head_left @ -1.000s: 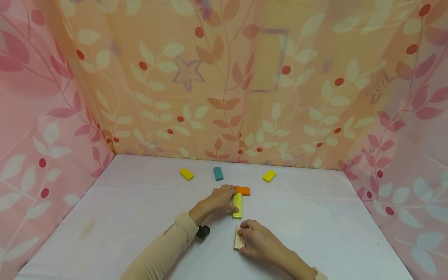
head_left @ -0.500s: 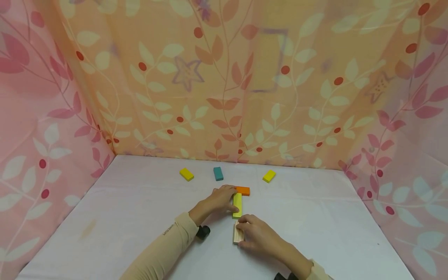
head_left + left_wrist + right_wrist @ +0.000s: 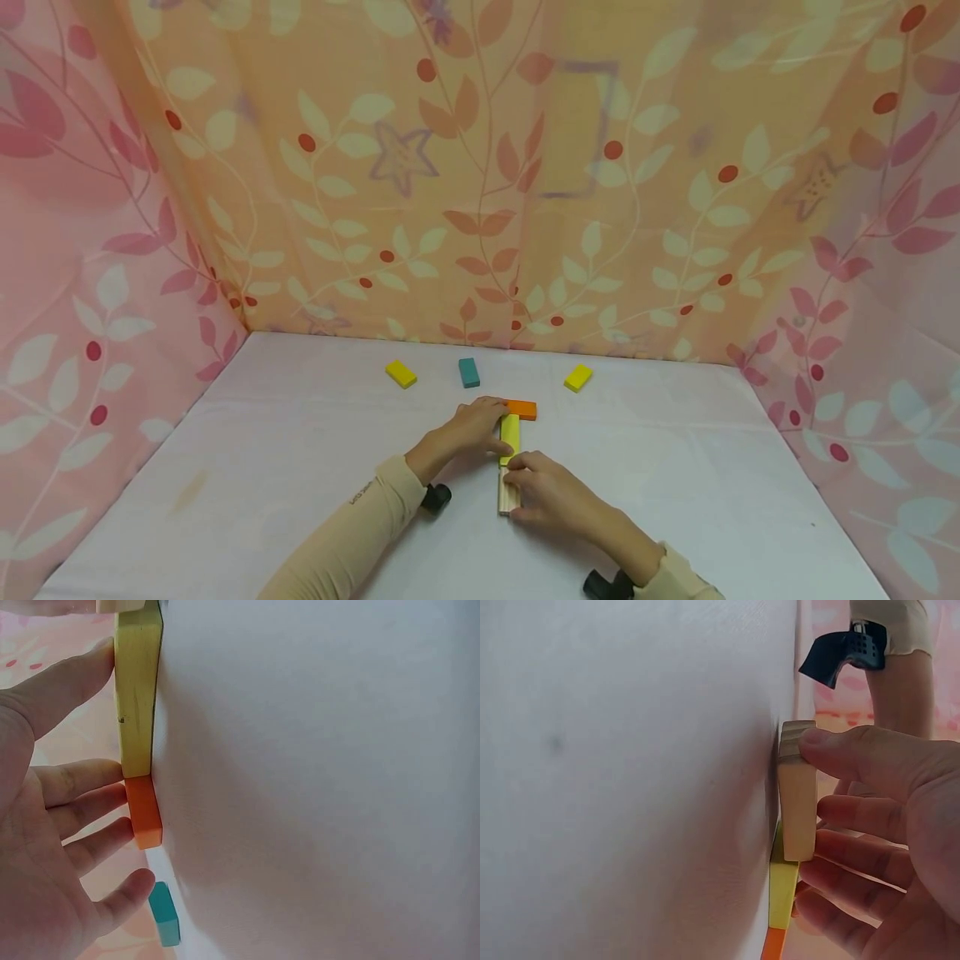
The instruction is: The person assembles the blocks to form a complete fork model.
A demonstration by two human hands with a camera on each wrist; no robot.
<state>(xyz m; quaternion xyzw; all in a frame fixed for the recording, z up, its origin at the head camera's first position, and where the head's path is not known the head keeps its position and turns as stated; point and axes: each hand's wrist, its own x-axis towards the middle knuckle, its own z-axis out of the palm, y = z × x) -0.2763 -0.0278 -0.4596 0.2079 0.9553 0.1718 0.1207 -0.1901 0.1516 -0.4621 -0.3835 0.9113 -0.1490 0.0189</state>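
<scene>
A plain wooden block point(image 3: 507, 497) lies lengthwise in line with a yellow block point(image 3: 509, 432), at its near end. My right hand point(image 3: 561, 492) holds the wooden block, its thumb on the near end point(image 3: 798, 742) and fingers along the top and far end. An orange block point(image 3: 525, 409) lies crosswise at the yellow block's far end, the two touching. My left hand point(image 3: 471, 427) rests on this pair: in the left wrist view, the thumb touches the yellow block point(image 3: 137, 697) and extended fingertips touch the orange block point(image 3: 145, 814). Part of the orange block is hidden by that hand.
Toward the back of the white table point(image 3: 675, 483) lie a yellow block point(image 3: 401, 373), a teal block point(image 3: 468, 372) and another yellow block point(image 3: 578, 377). Patterned cloth walls point(image 3: 480, 208) enclose the back and sides. A black wrist device point(image 3: 436, 498) sits under the left cuff.
My right hand has slid the wooden block away from me, closing the gap to the yellow block. The left hand has stayed in place on the yellow and orange blocks.
</scene>
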